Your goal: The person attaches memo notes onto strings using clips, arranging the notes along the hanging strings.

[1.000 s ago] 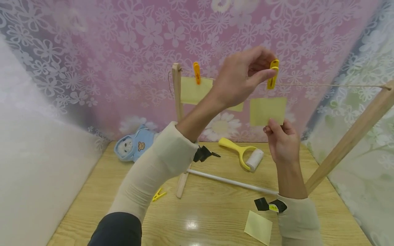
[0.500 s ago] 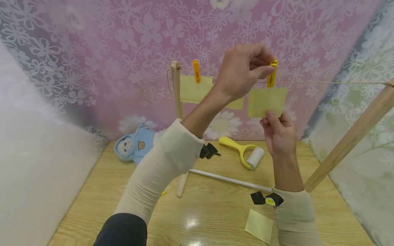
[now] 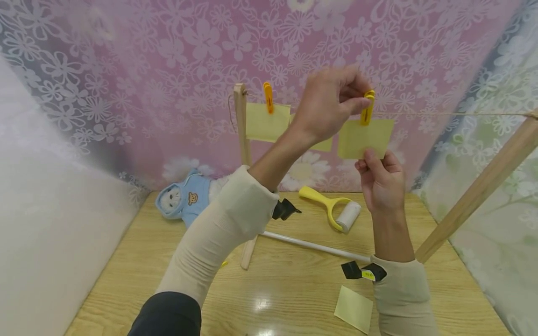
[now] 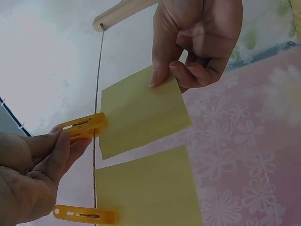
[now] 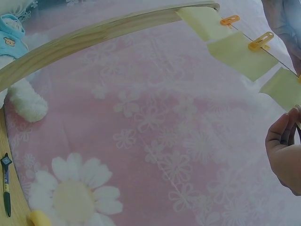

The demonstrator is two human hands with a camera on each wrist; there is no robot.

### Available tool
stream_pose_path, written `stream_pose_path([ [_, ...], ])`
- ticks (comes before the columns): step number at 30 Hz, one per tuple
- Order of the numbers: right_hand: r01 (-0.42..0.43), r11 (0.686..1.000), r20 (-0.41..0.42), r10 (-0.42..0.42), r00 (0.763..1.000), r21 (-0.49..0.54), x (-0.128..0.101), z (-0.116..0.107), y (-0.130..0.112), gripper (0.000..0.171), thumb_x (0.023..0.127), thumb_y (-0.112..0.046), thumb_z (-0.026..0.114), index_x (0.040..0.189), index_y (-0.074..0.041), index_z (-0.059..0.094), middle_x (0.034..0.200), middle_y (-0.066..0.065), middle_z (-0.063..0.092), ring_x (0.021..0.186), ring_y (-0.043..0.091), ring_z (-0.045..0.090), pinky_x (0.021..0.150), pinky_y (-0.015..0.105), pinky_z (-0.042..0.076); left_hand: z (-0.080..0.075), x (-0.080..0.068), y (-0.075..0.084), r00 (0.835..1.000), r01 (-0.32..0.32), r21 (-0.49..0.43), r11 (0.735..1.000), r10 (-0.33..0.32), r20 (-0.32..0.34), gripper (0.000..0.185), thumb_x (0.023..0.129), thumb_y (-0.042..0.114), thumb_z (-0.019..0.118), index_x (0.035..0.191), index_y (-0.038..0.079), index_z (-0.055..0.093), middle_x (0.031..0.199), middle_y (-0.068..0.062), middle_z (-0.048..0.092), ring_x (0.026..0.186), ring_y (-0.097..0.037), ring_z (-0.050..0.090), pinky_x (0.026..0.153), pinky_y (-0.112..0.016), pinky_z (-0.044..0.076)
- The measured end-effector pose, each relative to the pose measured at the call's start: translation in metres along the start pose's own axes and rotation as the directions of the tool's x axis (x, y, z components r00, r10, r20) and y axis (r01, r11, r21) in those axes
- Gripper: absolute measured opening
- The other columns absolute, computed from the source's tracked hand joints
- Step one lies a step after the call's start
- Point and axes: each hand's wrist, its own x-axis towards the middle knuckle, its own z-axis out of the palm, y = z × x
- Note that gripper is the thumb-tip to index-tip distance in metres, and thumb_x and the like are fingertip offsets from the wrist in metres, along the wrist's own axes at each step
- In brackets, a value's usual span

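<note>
My left hand point(image 3: 328, 105) pinches a yellow clothespin point(image 3: 367, 108) at the string point(image 3: 441, 113). The clothespin's tip overlaps the top edge of a yellow paper square point(image 3: 365, 139). Below it, my right hand point(image 3: 384, 184) holds that paper's lower edge between thumb and fingers. In the left wrist view, the clothespin point(image 4: 84, 126) reaches across the string onto the paper point(image 4: 143, 110). To the left, another paper point(image 3: 267, 122) hangs under an orange clothespin point(image 3: 268, 98). A middle paper point(image 5: 242, 55) hangs from its own clothespin point(image 5: 261, 41), mostly behind my left arm in the head view.
Wooden posts point(image 3: 241, 116) stand at both ends of the string, with a white rod point(image 3: 315, 246) low between them. A yellow-handled roller point(image 3: 329, 207), a plush toy in blue point(image 3: 185, 196) and a loose paper square point(image 3: 354, 309) lie on the wooden table point(image 3: 294, 289).
The right hand has raised the paper to the string. The left hand has brought the clothespin slightly left and down, so its tip now overlaps the paper's top edge.
</note>
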Motion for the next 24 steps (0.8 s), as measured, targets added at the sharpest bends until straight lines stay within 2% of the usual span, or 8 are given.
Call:
stream_pose_path([
  [3,-0.004,1.0,0.005,0.004,1.0,0.024,0.0003,0.0019,0.0,0.009,0.083,0.01,0.05,0.089,0.009,0.057,0.079,0.015,0.058,0.064,0.021,0.055,0.066,0.029,0.047,0.0006,-0.0005,-0.0015,1.0,0.003,0.01,1.0,-0.003,0.006,0.012,0.078,0.007,0.064,0.089,0.003,0.06,0.088,-0.002,0.063,0.077,-0.004,0.058,0.068,-0.009,0.043],
  [11,0.03,1.0,-0.001,-0.03,1.0,-0.011,-0.0013,0.0051,0.0012,0.009,0.084,0.008,0.05,0.089,0.009,0.058,0.08,0.015,0.057,0.064,0.021,0.055,0.065,0.027,0.047,0.0032,-0.0015,-0.0035,1.0,-0.009,0.029,1.0,0.009,0.005,0.012,0.079,0.007,0.064,0.09,0.002,0.062,0.088,-0.003,0.063,0.078,-0.005,0.058,0.071,-0.008,0.042],
  [16,0.025,1.0,0.004,-0.025,1.0,-0.02,-0.0021,0.0054,0.0008,0.008,0.084,0.008,0.05,0.088,0.008,0.058,0.08,0.015,0.057,0.064,0.021,0.055,0.065,0.027,0.047,0.004,-0.0028,-0.0039,1.0,-0.014,0.078,0.997,0.012,0.022,0.014,0.079,0.007,0.064,0.091,0.002,0.062,0.091,-0.004,0.062,0.081,-0.006,0.058,0.072,-0.008,0.041],
  [19,0.006,1.0,0.011,-0.006,1.0,0.011,-0.0022,0.0045,0.0004,0.008,0.083,0.009,0.051,0.088,0.009,0.057,0.079,0.015,0.057,0.064,0.021,0.055,0.066,0.028,0.047,0.0049,-0.0034,-0.0039,0.999,-0.015,0.114,0.993,0.01,0.038,0.015,0.08,0.008,0.064,0.093,0.002,0.063,0.092,-0.004,0.062,0.082,-0.006,0.057,0.073,-0.008,0.042],
  [24,-0.012,1.0,0.017,0.012,1.0,0.028,-0.0022,0.0032,0.0007,0.009,0.083,0.01,0.051,0.089,0.009,0.057,0.079,0.015,0.058,0.065,0.021,0.056,0.066,0.028,0.048,0.0068,-0.0035,-0.0035,0.998,0.016,0.129,0.992,-0.022,0.052,0.021,0.081,0.009,0.063,0.101,0.003,0.063,0.094,-0.003,0.063,0.083,-0.006,0.059,0.072,-0.01,0.043],
])
